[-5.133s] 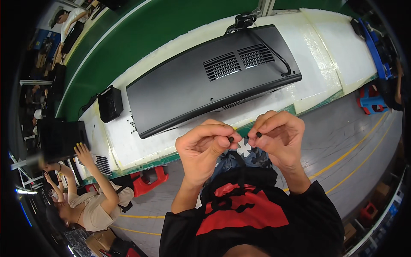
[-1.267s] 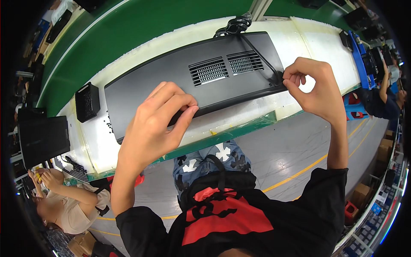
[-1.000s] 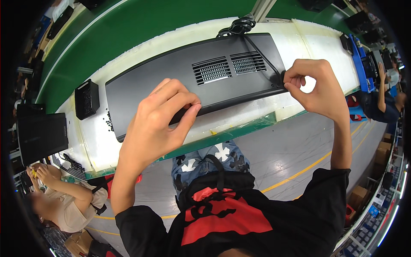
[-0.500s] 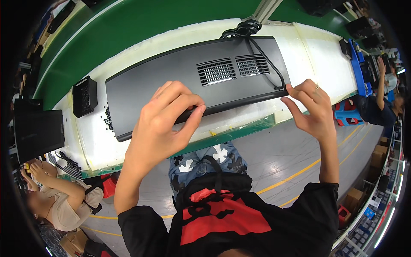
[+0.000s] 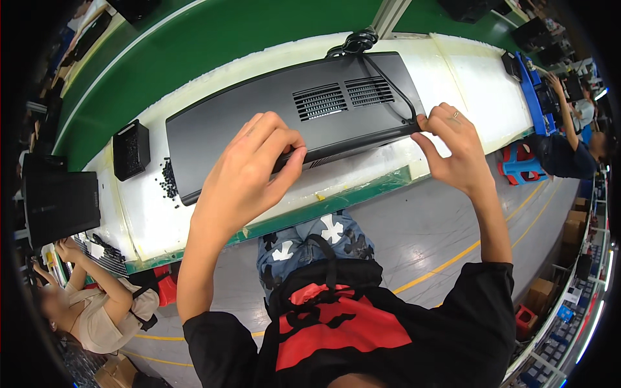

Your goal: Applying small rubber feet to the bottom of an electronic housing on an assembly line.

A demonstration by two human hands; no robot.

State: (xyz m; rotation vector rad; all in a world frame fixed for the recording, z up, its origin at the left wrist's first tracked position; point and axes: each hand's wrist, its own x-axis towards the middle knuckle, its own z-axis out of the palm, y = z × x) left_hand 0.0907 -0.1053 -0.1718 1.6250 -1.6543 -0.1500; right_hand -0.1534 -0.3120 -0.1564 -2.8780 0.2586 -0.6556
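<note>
On the pale tabletop (image 5: pixel 453 64) lies a long black panel (image 5: pixel 239 123), back side up, and both hands are at its near edge. Its long axis runs left to right across the person's view, tilted so the right end sits a little farther away than the left. Two slatted vent grilles (image 5: pixel 343 97) show near its middle, and a black cable (image 5: pixel 388 84) runs from a coiled bundle at the far edge down along the right end.

Left hand (image 5: pixel 249 174) now: fingers curled over the near edge of the panel around its middle, thumb under, clamped on that edge. Right hand (image 5: pixel 453 149): fingers bent, fingertips pressing at the panel's near right corner where the cable ends; it touches the corner, but whether it truly pinches anything I cannot tell.

Over to the left, a small black open box (image 5: pixel 131 149) stands on the tabletop just beside the panel's left end; what is inside is too dark to make out. Between box and panel, a scatter of small black pieces (image 5: pixel 169 184) lies loose on the surface. Another person (image 5: pixel 97 317) sits low at the left, and one more (image 5: pixel 572 139) works at the right.
</note>
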